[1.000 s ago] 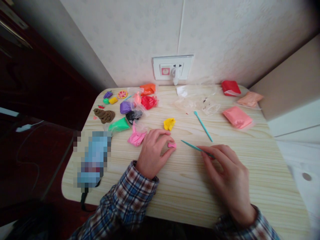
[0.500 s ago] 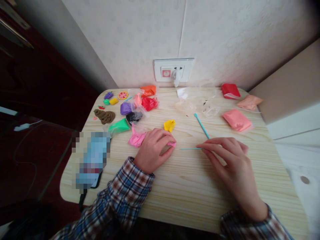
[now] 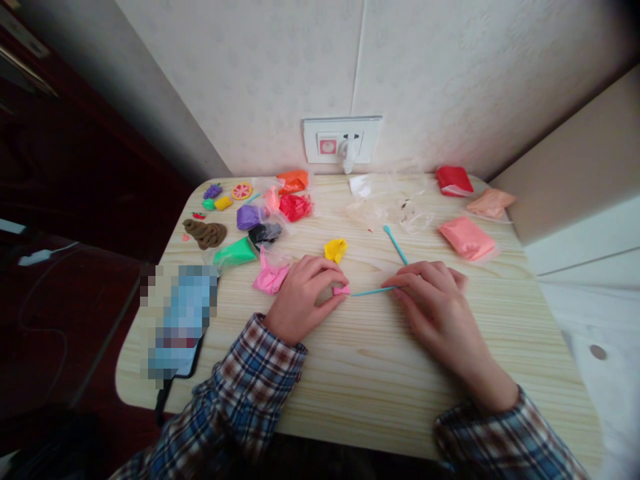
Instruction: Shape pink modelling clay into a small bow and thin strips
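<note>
Left hand (image 3: pixel 307 293): rests on the table (image 3: pixel 325 393), fingers curved, thumb and fingertips closed on a small pink piece (image 3: pixel 341 291). Firmness of hold: cannot tell. Right hand (image 3: pixel 435 307): grasps a thin blue tool (image 3: pixel 373 291) between thumb and fingers, tip pointing left at the pink piece. Tip very near its right end; contact cannot be confirmed.

Position of pink piece: middle of the table, between the hands, nearer the left one. Yellow lump (image 3: pixel 335 251) just beyond the left hand. Second tool (image 3: pixel 395 243) lies on the far side of the right hand, near end hidden by it.

Left of the left hand: pink bag (image 3: pixel 270 275) just beside it, then green bag (image 3: pixel 235 252), with black bag (image 3: pixel 264 233) beyond. Brown coil (image 3: pixel 205 233) near the left edge; phone (image 3: pixel 183 320), pixelated, at near left. Far right: salmon bag (image 3: pixel 467 238), peach bag (image 3: pixel 491 203), red pack (image 3: pixel 454 181).
</note>
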Available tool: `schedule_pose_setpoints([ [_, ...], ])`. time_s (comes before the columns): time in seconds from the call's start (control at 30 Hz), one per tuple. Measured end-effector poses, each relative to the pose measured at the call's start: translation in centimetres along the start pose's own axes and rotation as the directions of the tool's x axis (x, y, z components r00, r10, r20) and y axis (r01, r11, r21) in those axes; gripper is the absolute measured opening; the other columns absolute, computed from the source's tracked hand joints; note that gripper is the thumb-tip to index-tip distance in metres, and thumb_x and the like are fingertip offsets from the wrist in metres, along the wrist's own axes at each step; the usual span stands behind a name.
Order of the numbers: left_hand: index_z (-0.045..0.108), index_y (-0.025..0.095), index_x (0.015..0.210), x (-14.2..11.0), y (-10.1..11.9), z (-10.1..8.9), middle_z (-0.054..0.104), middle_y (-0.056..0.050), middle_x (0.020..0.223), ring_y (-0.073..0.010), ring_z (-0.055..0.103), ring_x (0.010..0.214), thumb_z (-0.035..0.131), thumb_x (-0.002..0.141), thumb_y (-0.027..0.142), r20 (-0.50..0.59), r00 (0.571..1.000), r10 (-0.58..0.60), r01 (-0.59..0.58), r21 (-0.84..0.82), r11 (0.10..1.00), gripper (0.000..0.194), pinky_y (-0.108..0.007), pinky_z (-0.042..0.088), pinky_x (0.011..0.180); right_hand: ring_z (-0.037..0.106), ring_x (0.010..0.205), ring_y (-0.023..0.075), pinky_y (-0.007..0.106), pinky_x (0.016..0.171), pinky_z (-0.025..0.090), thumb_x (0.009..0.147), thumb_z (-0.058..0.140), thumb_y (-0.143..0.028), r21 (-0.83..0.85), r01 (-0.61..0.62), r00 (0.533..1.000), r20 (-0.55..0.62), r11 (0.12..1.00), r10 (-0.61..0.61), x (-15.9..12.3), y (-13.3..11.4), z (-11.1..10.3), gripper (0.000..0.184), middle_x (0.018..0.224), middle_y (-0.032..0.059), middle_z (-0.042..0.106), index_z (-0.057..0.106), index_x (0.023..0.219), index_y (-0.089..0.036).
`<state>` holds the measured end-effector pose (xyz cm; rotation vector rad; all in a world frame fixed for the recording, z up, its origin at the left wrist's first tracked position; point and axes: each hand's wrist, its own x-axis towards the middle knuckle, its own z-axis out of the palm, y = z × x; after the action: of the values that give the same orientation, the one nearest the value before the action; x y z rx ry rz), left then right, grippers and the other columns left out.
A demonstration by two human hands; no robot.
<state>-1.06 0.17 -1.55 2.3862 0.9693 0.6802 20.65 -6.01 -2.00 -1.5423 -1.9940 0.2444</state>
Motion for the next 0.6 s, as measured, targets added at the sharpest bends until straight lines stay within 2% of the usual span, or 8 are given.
schedule_pose_setpoints([
  [0.27, 0.064, 0.017, 0.09, 0.09, 0.1, 0.11, 0.063, -0.005, 0.099, -0.0209, 0.055, 0.098, 0.062, 0.083, 0.019, -0.018, 1.0, 0.007, -0.007, -0.001, 1.0, 0.007, -0.037, 0.044, 0.087, 0.052, 0.088, 0.0201, 0.04, 0.078, 0.032, 0.09, 0.048, -0.02, 0.018, -0.017, 1.0, 0.013, 1.0, 0.017, 0.3, 0.02, 0.31, 0.016, 0.09, 0.003, 0.061, 0.063, 0.092, -0.024],
  [0.43, 0.064, 0.018, 0.088, 0.01, 0.01, 0.15, 0.063, -0.005, 0.099, -0.0206, 0.055, 0.098, 0.062, 0.084, 0.02, -0.022, 1.0, 0.013, -0.013, -0.001, 1.0, 0.006, -0.037, 0.044, 0.088, 0.054, 0.089, 0.0203, 0.039, 0.078, 0.034, 0.089, 0.049, -0.019, 0.045, -0.081, 0.997, -0.016, 0.996, 0.081, 0.33, 0.14, -0.07, 0.015, 0.089, 0.0027, 0.061, 0.062, 0.092, -0.025],
  [0.6, 0.062, 0.018, 0.095, -0.07, 0.09, 0.16, 0.062, -0.006, 0.101, -0.0215, 0.055, 0.1, 0.062, 0.083, 0.022, -0.021, 1.0, -0.018, 0.018, -0.01, 1.0, 0.012, -0.038, 0.044, 0.089, 0.056, 0.087, 0.02, 0.038, 0.078, 0.035, 0.088, 0.051, -0.021, 0.023, -0.119, 0.992, -0.043, 0.993, 0.12, 0.29, 0.16, 0.21, 0.012, 0.087, 0.0023, 0.063, 0.063, 0.09, -0.024],
])
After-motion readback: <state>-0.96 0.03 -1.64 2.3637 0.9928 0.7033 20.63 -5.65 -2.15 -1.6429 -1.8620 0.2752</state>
